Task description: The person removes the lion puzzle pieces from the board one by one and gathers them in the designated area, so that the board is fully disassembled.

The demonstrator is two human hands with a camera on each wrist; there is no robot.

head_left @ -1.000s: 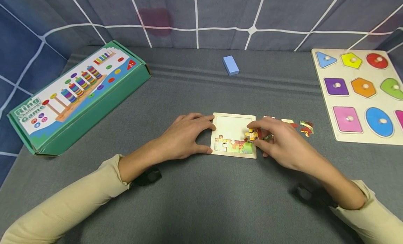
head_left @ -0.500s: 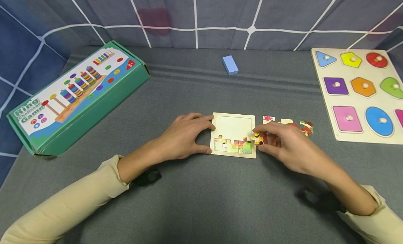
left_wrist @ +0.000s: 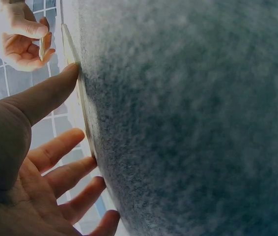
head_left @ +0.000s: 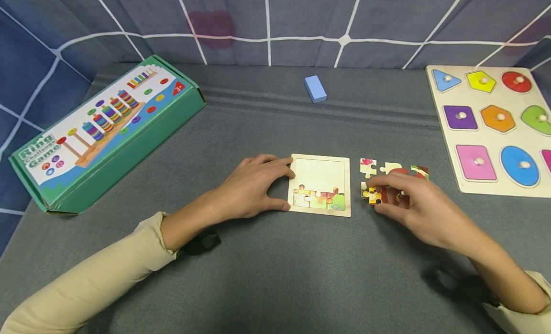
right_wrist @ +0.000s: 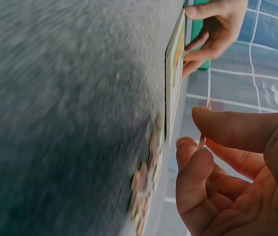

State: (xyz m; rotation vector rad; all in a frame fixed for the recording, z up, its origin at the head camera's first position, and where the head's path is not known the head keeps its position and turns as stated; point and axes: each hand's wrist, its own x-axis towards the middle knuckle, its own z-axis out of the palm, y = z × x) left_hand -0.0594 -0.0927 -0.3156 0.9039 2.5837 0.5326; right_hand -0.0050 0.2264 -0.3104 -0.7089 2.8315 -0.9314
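My left hand (head_left: 254,188) lies beside a square wooden puzzle tray (head_left: 320,173), its thumb and fingertips touching the left edge. A row of fitted jigsaw pieces (head_left: 318,200) fills the bottom of the tray; the upper part is bare wood. To the right of the tray, my right hand (head_left: 424,207) pinches a jigsaw piece (head_left: 375,195) with a yellow figure between thumb and fingers. In the right wrist view this piece (right_wrist: 203,140) appears edge-on, raised off the table. Loose jigsaw pieces (head_left: 392,168) lie under and behind the right hand, partly hidden by it.
A green Ring Challenge Game box (head_left: 116,123) lies at the left. A small blue block (head_left: 315,89) sits at the back. On the right rests a wooden knob-puzzle board (head_left: 478,97) with colored shapes. A blue curtain with white lines (head_left: 301,18) hangs behind the table.
My right hand has moved right, from over the tray to over the loose pieces, still pinching the jigsaw piece. The left hand and the tray have stayed in place.
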